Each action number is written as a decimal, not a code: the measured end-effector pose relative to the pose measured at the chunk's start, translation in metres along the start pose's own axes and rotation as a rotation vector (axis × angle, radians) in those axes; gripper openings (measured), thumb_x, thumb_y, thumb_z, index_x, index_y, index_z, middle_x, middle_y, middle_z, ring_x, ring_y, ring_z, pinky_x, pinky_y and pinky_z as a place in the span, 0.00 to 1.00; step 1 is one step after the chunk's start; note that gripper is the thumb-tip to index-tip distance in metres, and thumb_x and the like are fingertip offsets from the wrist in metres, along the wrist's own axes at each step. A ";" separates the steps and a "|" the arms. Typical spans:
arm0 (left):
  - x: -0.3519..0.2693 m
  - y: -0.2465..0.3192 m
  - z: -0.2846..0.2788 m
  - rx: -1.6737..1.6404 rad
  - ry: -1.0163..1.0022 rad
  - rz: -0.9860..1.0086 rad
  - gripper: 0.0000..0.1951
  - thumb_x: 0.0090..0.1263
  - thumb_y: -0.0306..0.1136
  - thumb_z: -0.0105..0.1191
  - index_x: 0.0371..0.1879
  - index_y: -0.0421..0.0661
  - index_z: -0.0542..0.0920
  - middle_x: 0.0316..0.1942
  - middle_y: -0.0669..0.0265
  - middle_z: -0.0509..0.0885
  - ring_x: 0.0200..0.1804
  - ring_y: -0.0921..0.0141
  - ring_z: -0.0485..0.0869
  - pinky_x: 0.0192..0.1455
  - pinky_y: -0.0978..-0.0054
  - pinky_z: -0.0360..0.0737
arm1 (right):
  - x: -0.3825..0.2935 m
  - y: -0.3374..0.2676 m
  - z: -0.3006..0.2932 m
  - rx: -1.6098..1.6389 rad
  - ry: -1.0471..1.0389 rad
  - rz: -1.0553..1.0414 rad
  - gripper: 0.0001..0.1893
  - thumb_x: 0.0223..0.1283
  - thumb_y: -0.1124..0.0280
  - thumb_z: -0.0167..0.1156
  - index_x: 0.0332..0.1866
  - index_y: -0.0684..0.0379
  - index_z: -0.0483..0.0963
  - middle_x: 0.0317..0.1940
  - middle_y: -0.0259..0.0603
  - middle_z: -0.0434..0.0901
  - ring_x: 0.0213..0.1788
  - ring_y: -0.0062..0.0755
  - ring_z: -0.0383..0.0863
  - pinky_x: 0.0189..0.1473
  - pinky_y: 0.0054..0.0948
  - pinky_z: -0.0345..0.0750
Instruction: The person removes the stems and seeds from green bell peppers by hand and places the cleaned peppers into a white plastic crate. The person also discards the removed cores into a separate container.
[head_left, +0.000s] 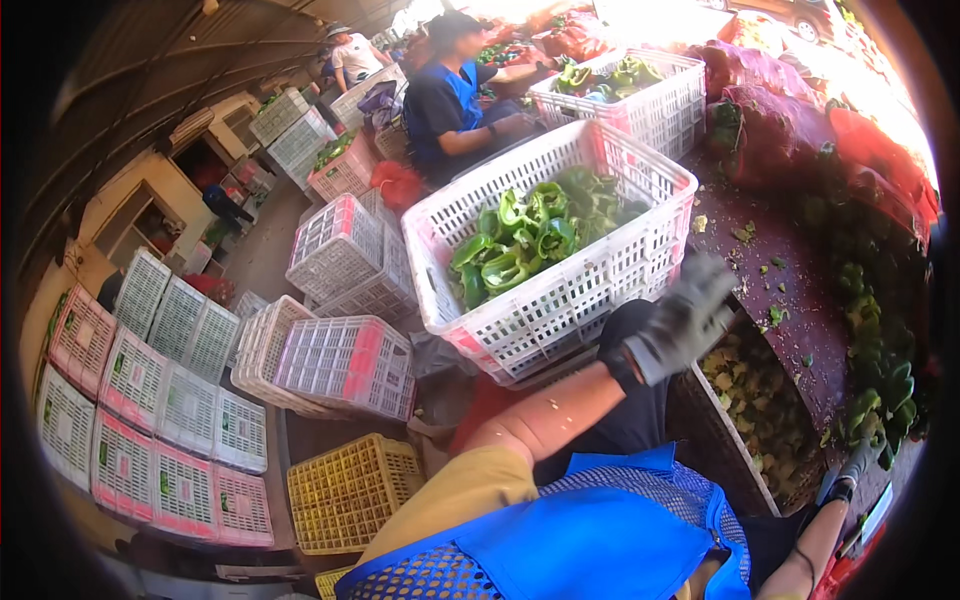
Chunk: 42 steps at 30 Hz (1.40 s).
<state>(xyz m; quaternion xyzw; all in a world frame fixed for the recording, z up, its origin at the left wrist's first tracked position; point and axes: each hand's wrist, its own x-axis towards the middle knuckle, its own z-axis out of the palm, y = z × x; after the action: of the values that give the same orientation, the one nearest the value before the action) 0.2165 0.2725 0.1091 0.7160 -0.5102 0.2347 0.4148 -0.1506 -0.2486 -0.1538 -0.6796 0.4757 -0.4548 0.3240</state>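
A white plastic crate (551, 330), partly filled with cut green bell peppers (525, 236), stands before me. My left hand (686, 322), in a grey work glove and blurred, is beside the crate's near right corner, above my knee; no pepper shows in it. Far lower right, my right hand (862, 461), gloved as well, is at the lower end of a heap of whole green peppers (885, 375); its fingers are partly hidden among them, and whether it grips one is unclear. Between the hands is a dark red work surface (776, 315) strewn with seeds and scraps.
Below the surface's edge lies a bin of pepper cores (757, 397). Stacked crates (172, 435) and a yellow crate (352, 487) stand to the left. Ahead, a co-worker (450, 105) sits beside another white crate (660, 105). Red mesh sacks (772, 127) lie upper right.
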 end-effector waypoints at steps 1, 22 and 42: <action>-0.008 0.011 0.022 -0.074 -0.008 -0.019 0.20 0.62 0.30 0.63 0.54 0.42 0.79 0.59 0.50 0.78 0.63 0.49 0.76 0.67 0.54 0.74 | -0.010 -0.008 0.010 0.039 -0.023 -0.010 0.22 0.63 0.65 0.68 0.60 0.60 0.75 0.54 0.45 0.82 0.54 0.39 0.81 0.58 0.35 0.76; -0.011 0.040 0.263 -0.509 -0.661 -0.250 0.55 0.55 0.39 0.76 0.78 0.40 0.53 0.76 0.45 0.61 0.76 0.53 0.63 0.78 0.64 0.62 | -0.138 -0.195 0.077 0.278 -0.245 -0.273 0.24 0.52 0.80 0.71 0.55 0.58 0.72 0.50 0.37 0.79 0.54 0.27 0.78 0.61 0.27 0.75; 0.034 0.045 0.344 -0.031 -0.809 -0.365 0.25 0.62 0.49 0.67 0.56 0.53 0.80 0.48 0.57 0.89 0.51 0.55 0.87 0.56 0.61 0.81 | -0.125 -0.185 0.094 0.144 -0.052 -0.109 0.18 0.51 0.79 0.67 0.49 0.57 0.77 0.48 0.45 0.83 0.51 0.40 0.84 0.57 0.32 0.79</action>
<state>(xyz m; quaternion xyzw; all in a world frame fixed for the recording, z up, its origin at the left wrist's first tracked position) 0.1571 -0.0381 -0.0368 0.8223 -0.5000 -0.1494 0.2271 -0.0152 -0.0675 -0.0667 -0.6911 0.3955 -0.4870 0.3589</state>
